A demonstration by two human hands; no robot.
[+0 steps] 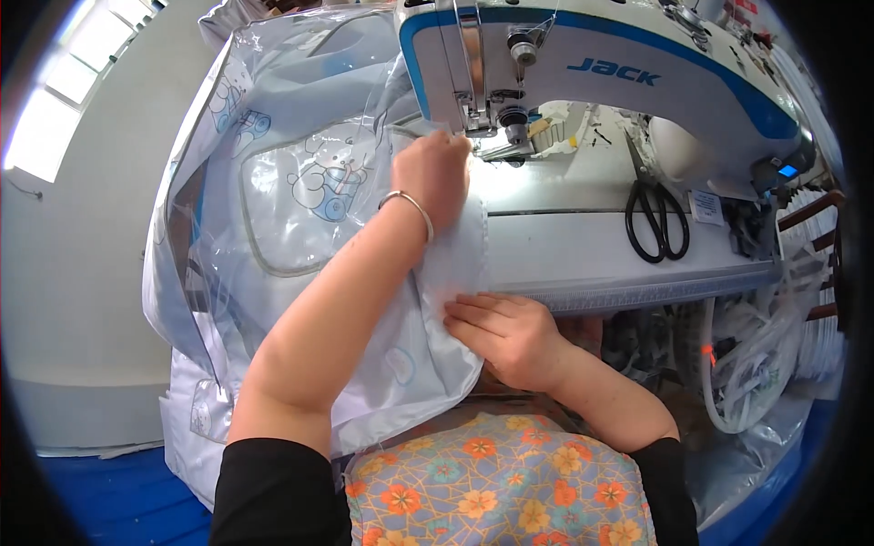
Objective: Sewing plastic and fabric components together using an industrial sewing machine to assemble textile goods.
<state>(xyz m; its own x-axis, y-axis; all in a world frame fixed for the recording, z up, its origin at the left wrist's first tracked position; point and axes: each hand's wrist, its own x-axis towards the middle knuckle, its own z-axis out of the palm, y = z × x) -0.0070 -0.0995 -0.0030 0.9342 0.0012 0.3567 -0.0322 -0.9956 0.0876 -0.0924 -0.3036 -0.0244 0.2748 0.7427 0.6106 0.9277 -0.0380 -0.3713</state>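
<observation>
A large, pale blue-white fabric cover [401, 364] with clear plastic panels and bear prints drapes over the left of the sewing table. Its strip-like right edge runs up to the white and blue sewing machine [601, 77]. My left hand [435, 177], with a bangle at the wrist, is closed on the fabric just in front of the presser foot [478, 123]; its fingertips are partly hidden. Nearer to me, my right hand [514, 341] lies with fingers stretched out on the same edge, by the table's front; its thumb is hidden.
Black-handled scissors [657, 223] lie on the white table [574, 246] to the right, near a small white label [706, 207]. A measuring scale [628, 293] runs along the table's front edge. Clear plastic [756, 355] hangs at the right. A pale wall [91, 273] stands left.
</observation>
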